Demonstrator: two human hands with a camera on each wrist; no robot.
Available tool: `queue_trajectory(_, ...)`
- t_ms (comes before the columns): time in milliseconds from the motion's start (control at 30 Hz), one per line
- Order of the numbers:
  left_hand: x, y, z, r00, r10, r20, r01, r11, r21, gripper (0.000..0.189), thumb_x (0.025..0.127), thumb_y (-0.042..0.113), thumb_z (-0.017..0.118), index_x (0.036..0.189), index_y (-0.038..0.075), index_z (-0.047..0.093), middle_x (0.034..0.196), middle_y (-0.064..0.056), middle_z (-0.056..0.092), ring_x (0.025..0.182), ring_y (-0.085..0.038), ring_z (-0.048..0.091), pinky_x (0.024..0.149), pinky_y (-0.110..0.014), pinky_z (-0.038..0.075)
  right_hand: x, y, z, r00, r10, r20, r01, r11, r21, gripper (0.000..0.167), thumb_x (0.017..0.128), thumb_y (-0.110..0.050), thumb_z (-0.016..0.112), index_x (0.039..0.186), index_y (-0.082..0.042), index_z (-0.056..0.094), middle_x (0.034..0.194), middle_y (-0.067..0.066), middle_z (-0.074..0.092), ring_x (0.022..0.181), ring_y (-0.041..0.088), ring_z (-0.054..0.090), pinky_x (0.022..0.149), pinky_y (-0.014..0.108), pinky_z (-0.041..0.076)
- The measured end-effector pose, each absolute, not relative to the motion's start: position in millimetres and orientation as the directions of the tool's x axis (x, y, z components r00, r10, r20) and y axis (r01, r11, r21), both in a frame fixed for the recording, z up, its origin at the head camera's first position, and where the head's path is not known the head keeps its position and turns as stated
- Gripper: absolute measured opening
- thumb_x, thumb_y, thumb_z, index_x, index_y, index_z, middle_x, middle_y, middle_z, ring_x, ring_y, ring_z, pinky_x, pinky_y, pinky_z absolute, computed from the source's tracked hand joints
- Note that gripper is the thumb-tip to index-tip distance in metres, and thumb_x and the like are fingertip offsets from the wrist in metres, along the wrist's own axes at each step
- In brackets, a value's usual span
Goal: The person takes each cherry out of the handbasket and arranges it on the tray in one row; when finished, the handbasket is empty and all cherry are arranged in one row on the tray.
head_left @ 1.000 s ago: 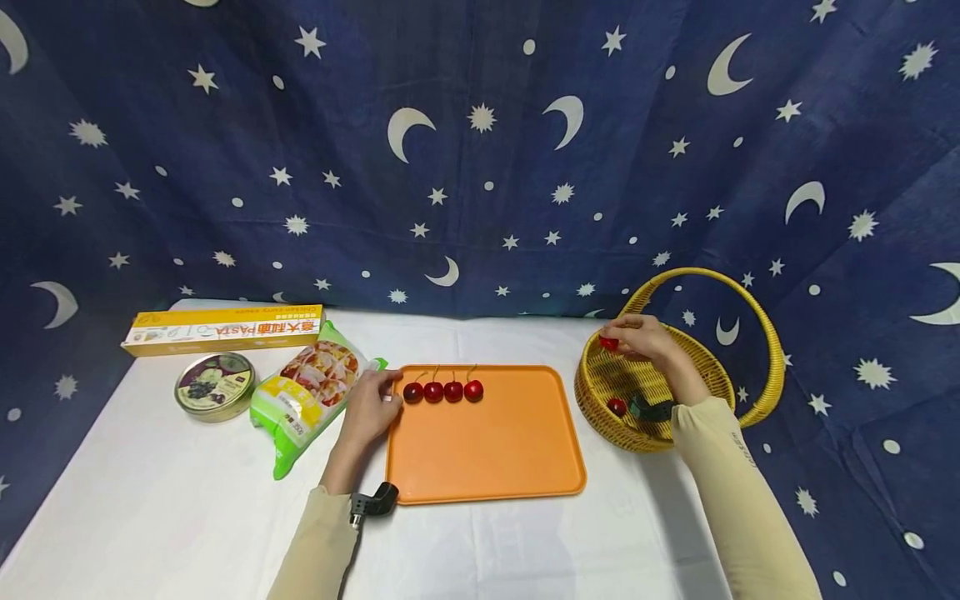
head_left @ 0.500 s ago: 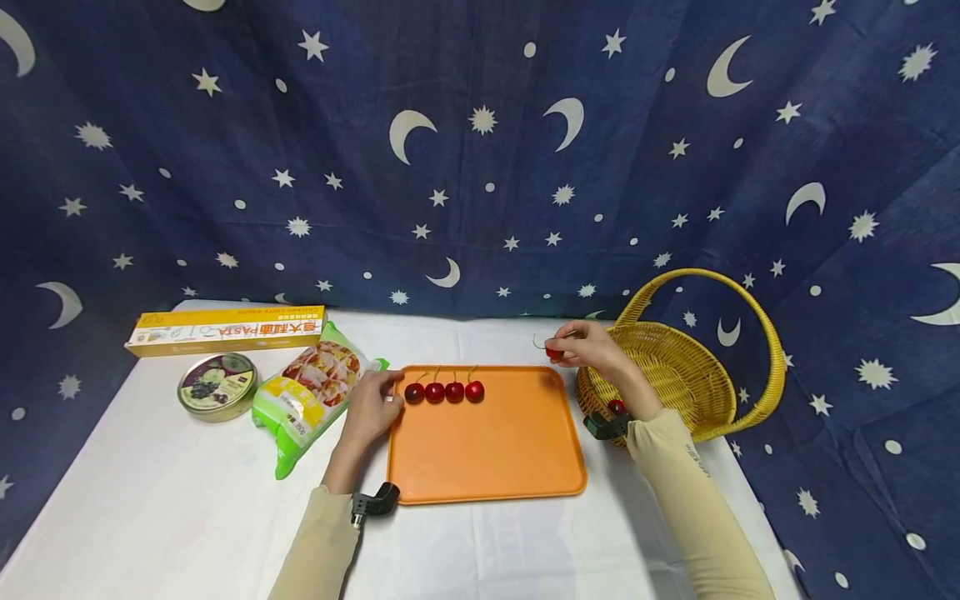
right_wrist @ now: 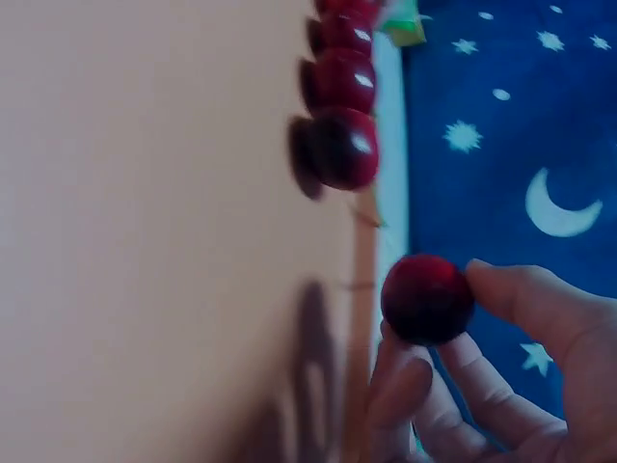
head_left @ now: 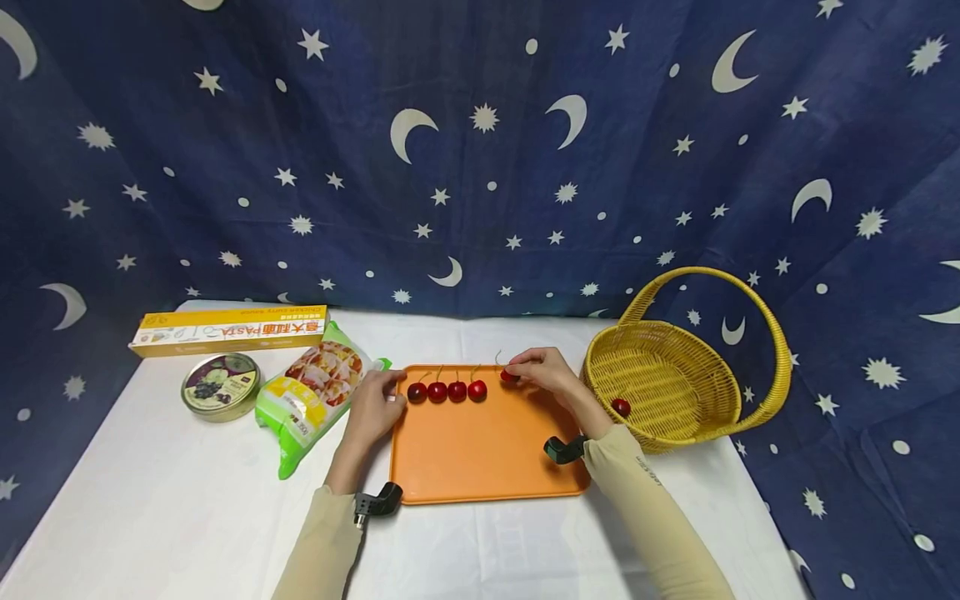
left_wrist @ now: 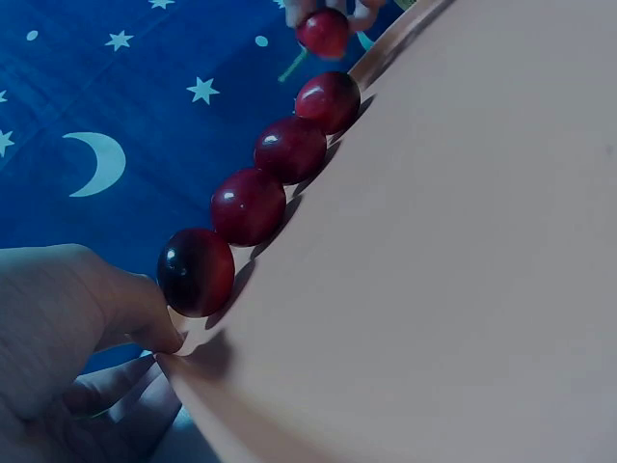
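The left hand (head_left: 372,408) pinches the left rim of an orange tray (head_left: 480,454) near its far corner, thumb on top and fingers at the outer side. Several dark red cherries (head_left: 457,391) with stems sit in a row along the tray's far edge, starting beside that thumb. Over the tray, right of the row, the right hand (head_left: 553,377) holds another cherry (right_wrist: 427,299) between thumb and fingers. In the right wrist view it hangs above the far rim, apart from the row. One more cherry (head_left: 621,407) lies in the yellow wicker basket (head_left: 675,383).
The basket, with its tall arched handle (head_left: 780,358), stands close to the tray's right side. Left of the tray lie a green food bag (head_left: 311,392), a round tin (head_left: 221,386) and a long pasta box (head_left: 228,330). A star-patterned cloth (head_left: 480,250) hangs behind the white table.
Carrying the cherry, the right hand has moved left from above the basket to above the tray's far edge. The left hand has stayed on the tray rim.
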State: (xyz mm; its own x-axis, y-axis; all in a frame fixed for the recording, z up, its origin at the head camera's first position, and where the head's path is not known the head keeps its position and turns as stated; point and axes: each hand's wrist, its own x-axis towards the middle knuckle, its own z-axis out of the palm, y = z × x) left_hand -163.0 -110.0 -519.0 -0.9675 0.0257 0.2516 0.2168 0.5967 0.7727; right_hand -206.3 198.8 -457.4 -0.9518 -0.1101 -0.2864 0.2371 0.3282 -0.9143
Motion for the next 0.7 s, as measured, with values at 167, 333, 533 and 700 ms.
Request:
queue_trajectory(167,-163.9,-110.0,-518.4,-0.970,0.027,0.240,0.208,0.600,0.773,0.039,0.073,-0.002,0.067,0.112,-0.003,0.070,0.089,-0.015,0.059,0.082,-0.028,0.052,0.073,-0.041,0.039,-205.4,188.5,-469.7,-0.934,-0.117,-0.338,0.288,0.315,-0.905,0.018,0.084,-0.005,0.073,0.098,0.006,0.070,0.081,0.006,0.071,0.069,0.017,0.067,0.068,0.033,0.057)
queue_trajectory(333,-163.5,-110.2,-517.7,-0.972,0.027,0.232,0.201,0.599,0.775,0.039,0.073,-0.002,0.067,0.112,-0.003,0.070,0.089,-0.014,0.058,0.082,-0.028,0.051,0.074,-0.040,0.039,-203.1,180.8,-470.8,-0.932,-0.128,-0.340,0.281,0.340,-0.897,0.018,0.085,-0.003,0.071,0.099,0.009,0.070,0.080,0.005,0.070,0.066,0.014,0.066,0.066,0.032,0.057)
queue_trajectory(533,-163.3,-109.8,-516.8,-0.973,0.031,0.227,0.201,0.594,0.779,0.038,0.074,-0.002,0.067,0.112,-0.004,0.070,0.090,-0.014,0.059,0.083,-0.028,0.052,0.074,-0.040,0.039,-203.4,177.1,-472.2,-0.934,-0.122,-0.335,0.268,0.379,-0.886,0.017,0.086,-0.005,0.072,0.098,0.006,0.072,0.081,0.005,0.071,0.066,0.015,0.065,0.064,0.031,0.056)
queue_trajectory(700,-163.1,-109.9,-516.8,-0.975,0.032,0.219,0.195,0.597,0.778,0.038,0.074,-0.001,0.067,0.112,-0.003,0.070,0.091,-0.015,0.059,0.083,-0.028,0.051,0.074,-0.040,0.039,-203.4,176.7,-473.8,-0.928,-0.128,-0.351,0.273,0.407,-0.872,0.016,0.086,-0.008,0.071,0.098,0.004,0.073,0.082,0.003,0.071,0.067,0.013,0.063,0.062,0.027,0.054)
